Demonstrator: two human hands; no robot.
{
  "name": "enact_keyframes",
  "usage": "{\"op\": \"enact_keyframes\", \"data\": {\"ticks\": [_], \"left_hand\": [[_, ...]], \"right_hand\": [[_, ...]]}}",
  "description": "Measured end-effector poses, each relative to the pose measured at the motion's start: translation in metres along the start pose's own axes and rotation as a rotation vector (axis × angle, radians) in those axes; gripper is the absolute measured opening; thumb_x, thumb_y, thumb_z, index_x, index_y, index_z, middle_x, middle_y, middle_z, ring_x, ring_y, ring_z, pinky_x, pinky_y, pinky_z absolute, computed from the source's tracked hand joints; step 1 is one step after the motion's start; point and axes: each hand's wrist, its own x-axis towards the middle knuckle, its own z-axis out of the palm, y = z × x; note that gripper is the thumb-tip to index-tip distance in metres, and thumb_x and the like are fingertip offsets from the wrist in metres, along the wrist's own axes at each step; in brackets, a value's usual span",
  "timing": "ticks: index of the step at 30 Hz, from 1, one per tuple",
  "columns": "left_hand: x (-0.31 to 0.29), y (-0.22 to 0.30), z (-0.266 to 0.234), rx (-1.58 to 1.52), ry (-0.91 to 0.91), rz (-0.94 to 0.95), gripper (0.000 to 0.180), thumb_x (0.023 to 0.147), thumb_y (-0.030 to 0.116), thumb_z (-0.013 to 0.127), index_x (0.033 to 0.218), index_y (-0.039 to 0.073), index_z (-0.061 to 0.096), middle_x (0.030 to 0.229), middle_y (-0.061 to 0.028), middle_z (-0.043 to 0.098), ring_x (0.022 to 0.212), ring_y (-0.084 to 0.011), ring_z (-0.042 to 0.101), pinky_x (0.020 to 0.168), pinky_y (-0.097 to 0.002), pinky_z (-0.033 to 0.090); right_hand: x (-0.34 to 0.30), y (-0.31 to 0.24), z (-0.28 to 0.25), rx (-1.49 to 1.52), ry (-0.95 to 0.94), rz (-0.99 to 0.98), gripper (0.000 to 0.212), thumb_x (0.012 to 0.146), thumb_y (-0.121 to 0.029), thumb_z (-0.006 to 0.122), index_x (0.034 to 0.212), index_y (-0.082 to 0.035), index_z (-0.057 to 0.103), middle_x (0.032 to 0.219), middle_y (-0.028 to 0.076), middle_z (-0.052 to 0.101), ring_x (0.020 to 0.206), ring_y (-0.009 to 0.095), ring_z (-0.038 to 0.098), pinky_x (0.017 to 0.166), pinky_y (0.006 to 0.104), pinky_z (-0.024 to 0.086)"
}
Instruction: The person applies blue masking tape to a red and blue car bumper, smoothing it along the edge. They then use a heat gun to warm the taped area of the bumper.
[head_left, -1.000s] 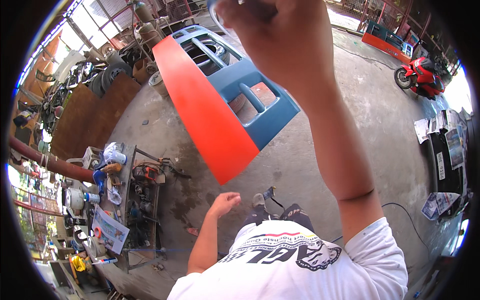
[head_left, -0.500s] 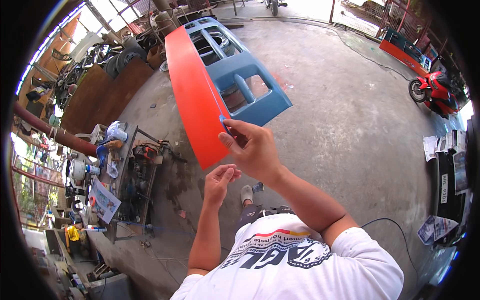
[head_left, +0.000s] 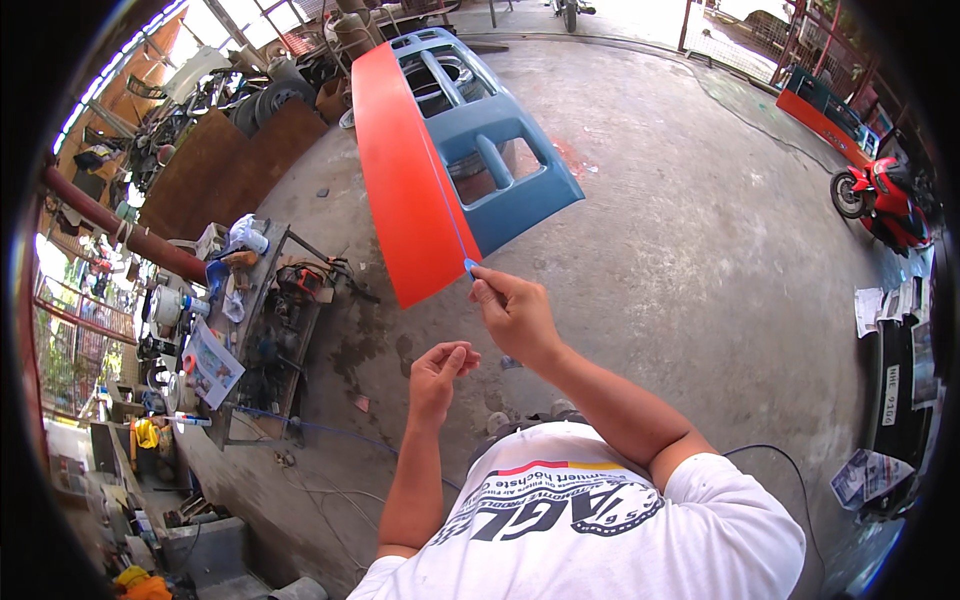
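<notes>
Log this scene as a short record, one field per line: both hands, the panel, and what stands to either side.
Right hand: pinches a small blue piece at the panel's near end
Left hand: fingers bent, apart from the panel; nothing clearly visible in it
Panel: orange on the left, blue with openings on the right; a thin blue line runs along the orange, near the colour border
Left side: cluttered workbench
Right side: red motorcycle; black bumper with paper on it

panel (head_left: 415, 180) is bright orange-red plus dusty blue, thin blue strip (head_left: 446, 190) where they meet. tee (head_left: 650, 560)'s white, black print (head_left: 527, 520), red-and-yellow stripe (head_left: 530, 467). bike (head_left: 886, 208)'s red/black
</notes>
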Motion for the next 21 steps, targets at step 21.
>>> {"op": "enact_keyframes", "data": {"ticks": [21], "left_hand": [[-0.024, -0.042, -0.001, 0.033, -0.036, -0.124, 0.023, 0.099, 0.02, 0.063, 0.109, 0.0, 0.07, 0.096, -0.0088, 0.074, 0.087, -0.0155, 0.07, 0.078, -0.0267, 0.052]], "right_hand": [[-0.092, 0.129, 0.008, 0.013, 0.006, 0.416, 0.026, 0.094, -0.016, 0.062, 0.112, 0.001, 0.071, 0.08, 0.012, 0.074, 0.065, 0.015, 0.068, 0.063, 0.0309, 0.054]]}}
